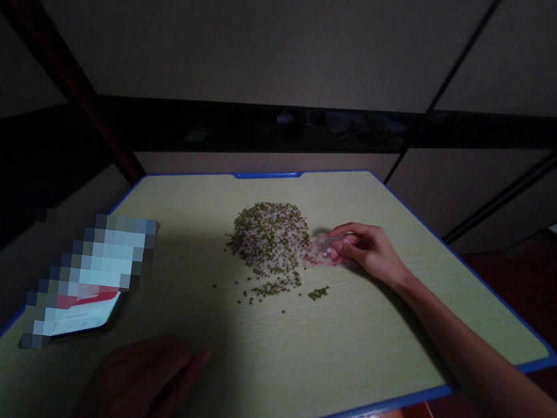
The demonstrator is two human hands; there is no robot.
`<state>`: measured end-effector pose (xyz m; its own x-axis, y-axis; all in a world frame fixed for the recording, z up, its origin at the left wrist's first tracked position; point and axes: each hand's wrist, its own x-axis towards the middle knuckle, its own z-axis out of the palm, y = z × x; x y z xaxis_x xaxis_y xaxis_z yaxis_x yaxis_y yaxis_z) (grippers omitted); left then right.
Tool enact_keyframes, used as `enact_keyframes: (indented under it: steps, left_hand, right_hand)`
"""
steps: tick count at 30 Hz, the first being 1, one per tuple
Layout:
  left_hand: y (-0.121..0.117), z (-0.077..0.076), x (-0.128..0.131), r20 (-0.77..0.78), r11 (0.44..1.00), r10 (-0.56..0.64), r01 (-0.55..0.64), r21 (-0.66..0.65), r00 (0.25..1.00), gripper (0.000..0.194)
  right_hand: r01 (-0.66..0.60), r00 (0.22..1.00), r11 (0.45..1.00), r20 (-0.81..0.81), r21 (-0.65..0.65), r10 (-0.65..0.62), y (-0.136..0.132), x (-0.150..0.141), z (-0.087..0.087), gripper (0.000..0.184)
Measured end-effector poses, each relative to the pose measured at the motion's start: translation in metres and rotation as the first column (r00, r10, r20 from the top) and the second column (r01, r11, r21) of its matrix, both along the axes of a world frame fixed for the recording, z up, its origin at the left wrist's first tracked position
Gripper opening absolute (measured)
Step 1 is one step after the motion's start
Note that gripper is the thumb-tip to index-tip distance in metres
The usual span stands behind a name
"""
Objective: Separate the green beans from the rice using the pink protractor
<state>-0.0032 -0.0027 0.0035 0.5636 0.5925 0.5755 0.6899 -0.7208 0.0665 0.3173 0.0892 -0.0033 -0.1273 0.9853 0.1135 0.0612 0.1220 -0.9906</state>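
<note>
A mound of small green beans mixed with white grains (271, 235) lies in the middle of the table. My right hand (367, 249) is just right of it, fingers and thumb closed on a clear plastic bag with pink print (321, 249). The bag's left edge meets the side of the mound. Below the bag sits a small separate cluster of green beans (318, 293), and loose beans are scattered in front of the mound. In shadow near the table's front edge rests my left hand (138, 377), its fingers curled in and no object visible in it.
The pale green folding table (343, 350) has a blue rim and a blue handle (268, 175) at its far edge. A lit phone or tablet (91, 305), partly blurred out, stands at the left. Cabinet panels (257, 39) rise behind the table.
</note>
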Motion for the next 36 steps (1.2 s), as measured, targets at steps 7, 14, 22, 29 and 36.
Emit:
enact_keyframes:
  steps: [7,14,22,29,36]
  left_hand:
    - [-0.0017,-0.0002,-0.0025,-0.027,0.999,-0.005,0.004,-0.039,1.0,0.028]
    - [-0.001,0.0008,0.0003,-0.035,0.999,0.005,-0.003,0.039,0.999,0.029]
    - [-0.0013,-0.0008,-0.0024,-0.036,1.0,0.002,-0.002,0.003,0.999,0.032]
    - [-0.0006,0.0028,0.0006,-0.002,1.0,0.002,-0.002,-0.005,1.0,0.028]
    - [-0.0012,0.0058,0.0013,0.006,1.0,-0.011,0.011,-0.01,1.0,0.032]
  right_hand:
    - [0.001,1.0,0.998,0.004,-0.064,0.0,-0.0018,0.0014,0.0045,0.018]
    - [-0.035,0.999,0.997,-0.031,-0.07,0.033,-0.0013,0.0043,0.0033,0.017]
    - [-0.072,0.997,0.996,-0.018,-0.057,0.071,-0.0018,0.0017,0.0029,0.017]
    - [-0.116,0.993,0.992,-0.022,-0.048,0.115,-0.0039,-0.0014,0.0021,0.015]
    - [-0.13,0.991,0.99,-0.023,-0.062,0.129,-0.0056,-0.0038,0.005,0.013]
